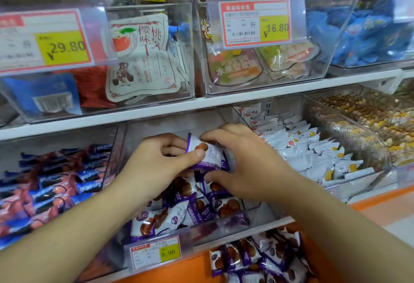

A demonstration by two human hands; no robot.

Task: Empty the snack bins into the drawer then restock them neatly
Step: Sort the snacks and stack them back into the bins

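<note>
Both hands reach into a clear plastic bin (226, 224) on the lower shelf, which holds several purple-and-white snack packets (179, 213). My left hand (156, 161) pinches one such packet (207, 155) between thumb and fingers above the pile. My right hand (244, 164) curls its fingers round the same packet and others beside it. Below the bin, an orange drawer (197, 267) stands pulled out with several more purple packets (257, 258) lying in it.
A bin of red and blue packets (51, 184) stands to the left, and a bin of white packets (313, 148) to the right. Beyond that is a bin of small mixed sweets (358, 125). The upper shelf carries clear bins with price tags (255, 22).
</note>
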